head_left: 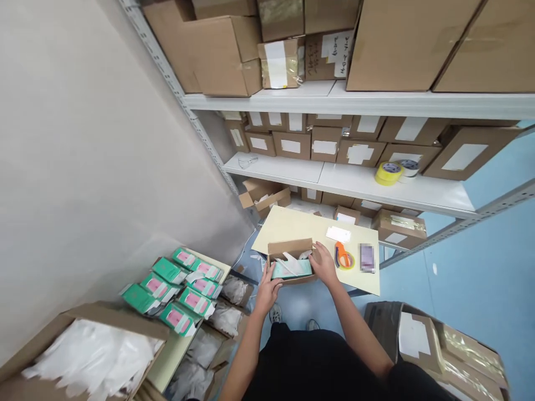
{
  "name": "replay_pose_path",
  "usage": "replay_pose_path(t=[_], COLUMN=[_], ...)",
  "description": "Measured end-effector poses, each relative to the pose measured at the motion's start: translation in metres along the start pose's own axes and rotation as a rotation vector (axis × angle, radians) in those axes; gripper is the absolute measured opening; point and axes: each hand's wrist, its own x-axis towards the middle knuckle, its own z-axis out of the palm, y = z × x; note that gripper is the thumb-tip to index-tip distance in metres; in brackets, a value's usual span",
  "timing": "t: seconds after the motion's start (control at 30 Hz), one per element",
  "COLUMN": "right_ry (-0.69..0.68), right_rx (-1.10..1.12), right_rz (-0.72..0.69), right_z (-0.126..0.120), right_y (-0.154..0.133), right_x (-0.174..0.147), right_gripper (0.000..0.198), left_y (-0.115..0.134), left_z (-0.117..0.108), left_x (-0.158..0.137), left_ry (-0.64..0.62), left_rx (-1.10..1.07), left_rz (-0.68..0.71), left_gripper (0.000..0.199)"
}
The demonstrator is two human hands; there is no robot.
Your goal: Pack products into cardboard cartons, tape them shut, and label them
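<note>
A small open cardboard box (290, 245) is at the near edge of the cream table (309, 223), its back flap standing up. Inside lies a pale teal packet (303, 268) with white strips (291, 263) across it; what is under it is hidden. My left hand (268, 287) grips the box's near left corner, thumb toward the front wall. On the opposite end, my right hand (324, 264) is closed around the right side of the box. To the right, an orange tape dispenser (343, 253) lies near a blurred purple object (367, 258) and a white label sheet (338, 234).
Shelves (284, 172) with labelled cartons stand ahead, with yellow tape rolls (388, 173) on one. Several green-and-pink boxes (196, 301) lie at left, above bags. A carton of white bags (96, 356) is at lower left, a bin of parcels (443, 351) at lower right.
</note>
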Motion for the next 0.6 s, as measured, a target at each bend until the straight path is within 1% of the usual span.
replay_pose_path(t=[0.13,0.23,0.33,0.4,0.47,0.53,0.6], right_ry=[0.059,0.093,0.115,0.1,0.096,0.126,0.181], right_rx=[-0.043,-0.103,-0.164,-0.192,-0.208,-0.206,-0.177], right_rz=[0.053,0.116,0.193,0.231,0.259,0.303,0.392], right_z=[-0.004,-0.005,-0.002,0.002,0.009,0.018,0.03], right_y=[0.021,0.031,0.031,0.027,0.023,0.021,0.023], right_x=[0.009,0.02,0.039,0.054,0.067,0.076,0.077], right_gripper=[0.048,0.048,0.048,0.048,0.049,0.048,0.048], left_y=[-0.027,-0.051,-0.073,-0.086,-0.099,-0.112,-0.126], left_z=[0.013,0.02,0.024,0.027,0.033,0.042,0.054], left_x=[0.035,0.075,0.125,0.161,0.195,0.223,0.242], left_ry=[-0.08,-0.134,-0.192,-0.237,-0.283,-0.334,-0.421], left_rx=[-0.025,-0.055,-0.085,-0.096,-0.1,-0.093,-0.079], left_rz=[0.027,0.067,0.137,0.182,0.212,0.21,0.146], left_gripper=[0.026,0.023,0.02,0.018,0.02,0.021,0.014])
